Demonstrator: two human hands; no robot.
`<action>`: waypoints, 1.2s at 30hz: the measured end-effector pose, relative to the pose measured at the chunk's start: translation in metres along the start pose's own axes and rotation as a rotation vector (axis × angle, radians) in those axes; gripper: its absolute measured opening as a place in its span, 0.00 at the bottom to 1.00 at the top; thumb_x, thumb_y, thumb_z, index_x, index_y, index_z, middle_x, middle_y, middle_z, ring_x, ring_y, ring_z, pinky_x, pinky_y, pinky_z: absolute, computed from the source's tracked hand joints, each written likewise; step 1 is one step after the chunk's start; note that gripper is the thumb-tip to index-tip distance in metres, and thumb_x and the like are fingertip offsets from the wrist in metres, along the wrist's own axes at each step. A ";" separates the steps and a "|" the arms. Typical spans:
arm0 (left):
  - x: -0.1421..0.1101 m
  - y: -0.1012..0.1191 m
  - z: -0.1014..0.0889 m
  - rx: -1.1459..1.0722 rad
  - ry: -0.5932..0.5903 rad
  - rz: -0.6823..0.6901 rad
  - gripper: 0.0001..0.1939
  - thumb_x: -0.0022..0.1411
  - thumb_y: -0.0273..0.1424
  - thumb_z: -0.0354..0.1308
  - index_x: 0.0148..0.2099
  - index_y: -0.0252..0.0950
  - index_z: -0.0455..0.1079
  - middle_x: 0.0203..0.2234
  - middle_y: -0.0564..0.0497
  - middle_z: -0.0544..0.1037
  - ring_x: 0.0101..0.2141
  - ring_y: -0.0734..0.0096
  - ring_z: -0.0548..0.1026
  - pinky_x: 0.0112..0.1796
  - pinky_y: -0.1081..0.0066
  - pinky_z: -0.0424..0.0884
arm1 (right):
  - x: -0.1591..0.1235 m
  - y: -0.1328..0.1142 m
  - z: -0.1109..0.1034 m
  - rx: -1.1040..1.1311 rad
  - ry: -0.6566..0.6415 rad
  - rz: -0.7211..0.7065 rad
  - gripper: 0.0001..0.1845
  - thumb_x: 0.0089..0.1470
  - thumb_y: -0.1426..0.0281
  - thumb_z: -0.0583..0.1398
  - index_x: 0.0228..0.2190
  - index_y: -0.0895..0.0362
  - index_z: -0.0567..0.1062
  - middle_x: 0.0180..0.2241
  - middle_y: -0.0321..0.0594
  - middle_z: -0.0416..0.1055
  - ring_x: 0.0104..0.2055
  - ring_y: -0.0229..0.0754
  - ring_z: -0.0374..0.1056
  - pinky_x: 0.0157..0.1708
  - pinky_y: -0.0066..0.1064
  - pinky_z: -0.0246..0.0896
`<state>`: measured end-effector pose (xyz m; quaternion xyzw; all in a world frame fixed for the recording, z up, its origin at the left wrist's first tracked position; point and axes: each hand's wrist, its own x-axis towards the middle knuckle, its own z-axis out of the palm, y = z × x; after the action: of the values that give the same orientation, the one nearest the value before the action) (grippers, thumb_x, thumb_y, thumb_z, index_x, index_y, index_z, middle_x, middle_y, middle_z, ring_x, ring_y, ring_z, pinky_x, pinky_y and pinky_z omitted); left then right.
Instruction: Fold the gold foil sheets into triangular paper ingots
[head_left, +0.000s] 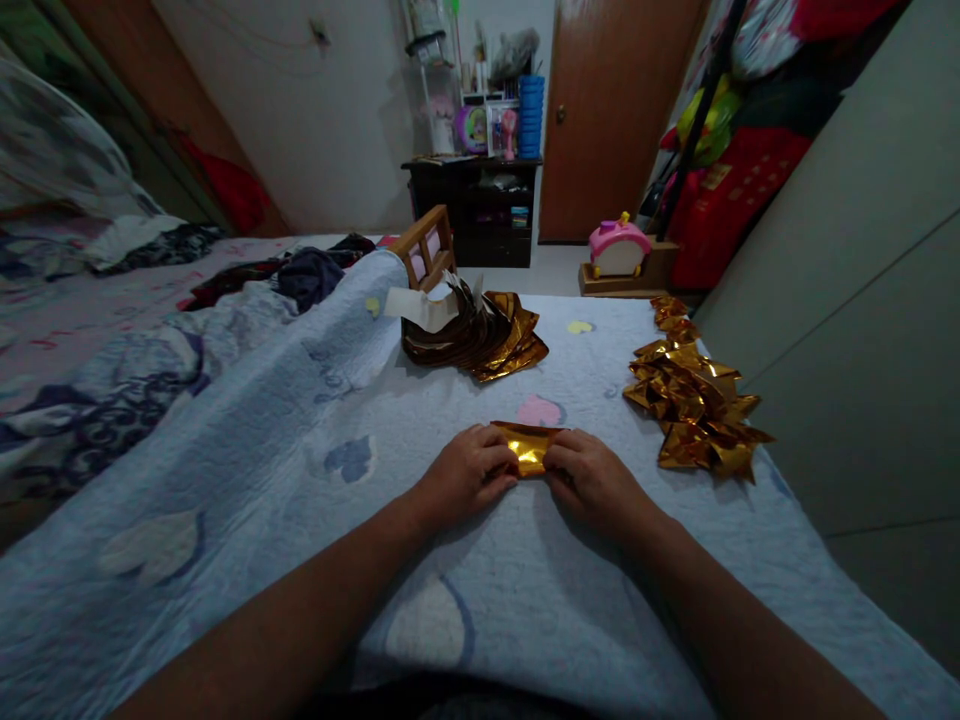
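Note:
A sheet of shiny gold foil paper, partly rolled or folded into a short band, lies between my hands on the blue quilt. My left hand grips its left end with curled fingers. At the right end, my right hand pinches the foil in the same way. Beyond them is a fanned stack of gold foil sheets with some pale paper edges standing up. To the right sits a heap of folded gold foil pieces near the quilt's edge. My fingertips hide both ends of the foil.
The light blue quilt with heart shapes covers the surface and rises in a ridge at the left. A pale cabinet borders the right side. A pink toy and a dark shelf stand past the far edge.

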<state>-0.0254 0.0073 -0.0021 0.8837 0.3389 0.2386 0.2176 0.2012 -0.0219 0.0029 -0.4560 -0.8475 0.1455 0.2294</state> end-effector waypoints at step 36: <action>0.008 0.009 -0.006 0.046 -0.054 -0.393 0.05 0.62 0.29 0.60 0.33 0.34 0.72 0.28 0.51 0.77 0.30 0.68 0.73 0.32 0.71 0.62 | 0.005 0.004 -0.001 -0.078 -0.064 0.359 0.10 0.59 0.72 0.57 0.29 0.58 0.77 0.31 0.45 0.75 0.34 0.45 0.67 0.35 0.34 0.54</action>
<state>-0.0197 0.0081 0.0098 0.8113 0.5044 0.1597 0.2488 0.2023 -0.0159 0.0032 -0.6038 -0.7643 0.1654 0.1548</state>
